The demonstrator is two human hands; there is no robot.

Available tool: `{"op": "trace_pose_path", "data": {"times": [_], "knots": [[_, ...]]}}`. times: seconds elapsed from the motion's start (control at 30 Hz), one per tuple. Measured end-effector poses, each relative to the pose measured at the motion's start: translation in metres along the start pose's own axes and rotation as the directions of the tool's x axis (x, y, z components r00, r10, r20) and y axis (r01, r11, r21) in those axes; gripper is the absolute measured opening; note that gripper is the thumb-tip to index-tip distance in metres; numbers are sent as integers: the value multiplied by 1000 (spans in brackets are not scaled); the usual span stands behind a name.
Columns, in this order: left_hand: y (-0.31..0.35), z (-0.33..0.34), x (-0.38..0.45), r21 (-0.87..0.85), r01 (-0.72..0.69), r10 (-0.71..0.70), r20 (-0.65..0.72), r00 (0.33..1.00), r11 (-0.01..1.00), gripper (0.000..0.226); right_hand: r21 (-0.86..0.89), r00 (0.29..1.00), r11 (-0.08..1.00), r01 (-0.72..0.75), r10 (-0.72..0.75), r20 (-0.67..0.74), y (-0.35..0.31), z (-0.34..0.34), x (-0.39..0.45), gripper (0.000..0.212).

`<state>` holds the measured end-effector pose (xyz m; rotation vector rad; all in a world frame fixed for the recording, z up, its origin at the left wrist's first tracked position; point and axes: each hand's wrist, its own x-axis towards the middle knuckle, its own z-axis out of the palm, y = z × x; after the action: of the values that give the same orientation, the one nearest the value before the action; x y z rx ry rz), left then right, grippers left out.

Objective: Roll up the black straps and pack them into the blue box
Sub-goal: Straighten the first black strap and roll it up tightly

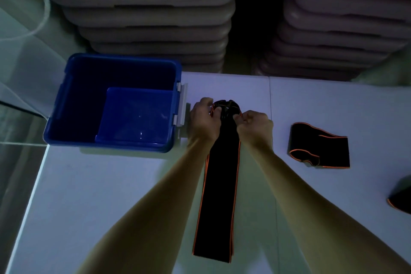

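Note:
A long black strap with orange edges lies on the white table, running from near me toward the far side. Its far end is wound into a small roll between my hands. My left hand grips the roll's left side, and my right hand pinches its right side. The blue box stands open to the left of my hands, and I see no straps in it. A second black strap lies loosely folded on the table to the right. The corner of a third black strap shows at the right edge.
The white table ends just behind the box and hands. Beyond it rise two stacks of grey lids or trays. A white latch juts from the box's right wall, next to my left hand. A glass panel borders the left side.

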<state>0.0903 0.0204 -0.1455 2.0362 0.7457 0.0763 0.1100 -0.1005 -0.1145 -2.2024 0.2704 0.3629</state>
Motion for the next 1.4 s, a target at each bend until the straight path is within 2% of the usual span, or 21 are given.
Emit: {"op": "trace_pose_path", "data": {"times": [0.2,0.4,0.57,0.73,0.8,0.87,0.93,1.03,1.23,1.4], "knots": [[4,2,9,27,-18,19,-40,999,999,14,28,999,999,-35,36,-28,-1,-3,9,18],[5,2,9,1,-44,44,-47,998,999,11,23,1000,1000,11,-11,-13,-3,1,18,5],[2,3,7,15,-58,59,-49,997,998,20,22,999,1000,13,-12,-37,-3,3,24,17],[-7,-5,-16,43,0,3,-69,998,999,45,30,1000,999,27,-27,-9,9,3,9,29],[-16,-12,-38,86,7,-2,-53,999,996,41,-1,998,998,68,-68,8,27,-2,-6,21],[-28,-18,-60,124,-13,18,-37,999,992,35,-71,985,982,173,-172,18,52,-6,-27,3],[-39,-22,-74,145,-27,34,-46,998,989,30,-102,966,960,259,-259,16,72,-8,-48,8],[-40,-23,-79,160,-53,62,-56,996,986,22,-42,952,951,305,-306,-9,77,-5,-61,8],[-39,-20,-72,157,-58,75,-100,992,986,14,-60,957,956,287,-288,-16,71,7,-48,16],[-42,-21,-78,115,3,6,-73,997,993,24,93,980,977,194,-196,20,75,-2,-58,18]]}}
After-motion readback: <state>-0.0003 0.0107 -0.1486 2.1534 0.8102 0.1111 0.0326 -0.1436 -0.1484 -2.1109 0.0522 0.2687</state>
